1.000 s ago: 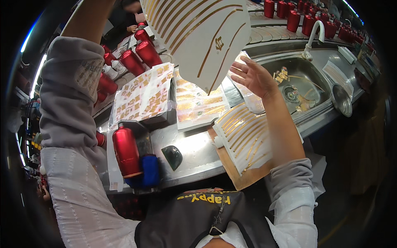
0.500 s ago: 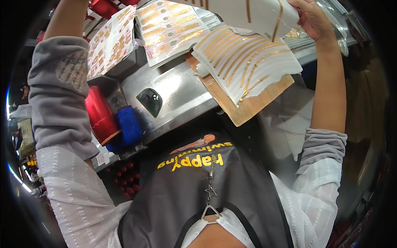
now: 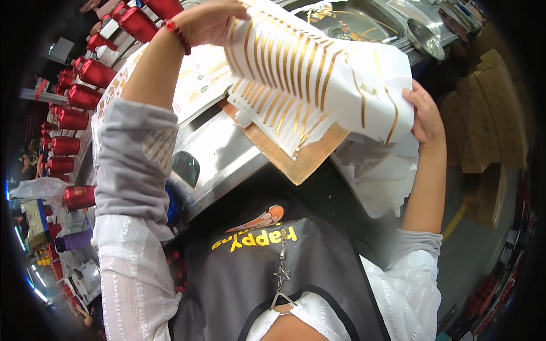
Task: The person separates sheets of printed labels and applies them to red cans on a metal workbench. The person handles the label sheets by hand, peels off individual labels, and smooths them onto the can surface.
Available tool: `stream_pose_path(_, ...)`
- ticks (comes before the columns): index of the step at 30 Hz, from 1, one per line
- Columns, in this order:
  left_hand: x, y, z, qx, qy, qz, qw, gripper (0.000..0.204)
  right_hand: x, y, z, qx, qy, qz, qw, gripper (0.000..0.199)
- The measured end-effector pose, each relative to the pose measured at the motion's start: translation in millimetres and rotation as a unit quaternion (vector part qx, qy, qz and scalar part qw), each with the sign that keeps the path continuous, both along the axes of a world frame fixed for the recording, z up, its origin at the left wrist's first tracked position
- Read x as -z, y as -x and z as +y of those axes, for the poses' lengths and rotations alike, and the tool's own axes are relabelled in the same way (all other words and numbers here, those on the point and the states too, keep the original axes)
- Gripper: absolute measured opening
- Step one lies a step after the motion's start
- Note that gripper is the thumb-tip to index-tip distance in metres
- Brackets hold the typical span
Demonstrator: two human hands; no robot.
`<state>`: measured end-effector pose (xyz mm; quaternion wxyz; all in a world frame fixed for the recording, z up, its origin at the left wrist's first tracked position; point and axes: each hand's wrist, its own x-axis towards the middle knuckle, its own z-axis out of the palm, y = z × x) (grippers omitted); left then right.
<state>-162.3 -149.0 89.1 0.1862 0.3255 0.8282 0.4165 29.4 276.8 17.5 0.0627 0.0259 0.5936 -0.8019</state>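
Observation:
A white sheet with gold stripes [image 3: 335, 74] is stretched between my two hands, curling at its right end. Its upper left edge is pinched in my left hand [image 3: 213, 23], which has a red bracelet at the wrist. At the right edge, my right hand [image 3: 426, 113] grips it between thumb and fingers. Beneath it lies a stack of similar gold-striped sheets [image 3: 267, 108], partly covered, on a wooden board [image 3: 301, 169]. A dark green, rounded scraper-like piece [image 3: 186, 167] rests on the metal worktop [image 3: 219, 153] near my left forearm.
Other printed sheets [image 3: 202, 79] lie behind my left wrist. Many red bottles [image 3: 85, 99] stand along the left. A metal sink [image 3: 364, 20] with gold scraps is at the back, beside a metal bowl [image 3: 425, 38]. Cardboard boxes [image 3: 483, 113] stand at the right; white paper [image 3: 375, 176] hangs below the board.
The held striped sheet has come lower and more fully into view, now over the stack. My right hand has moved down. My left hand has come into view, and the camera view has shifted.

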Motion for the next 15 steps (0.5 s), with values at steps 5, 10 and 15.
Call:
stream_pose_path(5,-22.2,-50.6,32.3,-0.122,0.011,-0.169,0.978,0.062,10.2,-18.8,15.1,0.014,0.028,-0.003,1.000,0.053)
stream_pose_path(10,-4.3,-59.9,44.2,-0.170,-0.012,-0.212,0.962,0.070,19.1,-32.2,27.7,0.024,0.048,0.004,0.999,0.053)
stream_pose_path(15,4.5,-33.4,86.4,-0.137,-0.076,-0.177,0.972,0.061,34.4,-61.0,42.8,0.100,0.064,0.008,0.993,0.052)
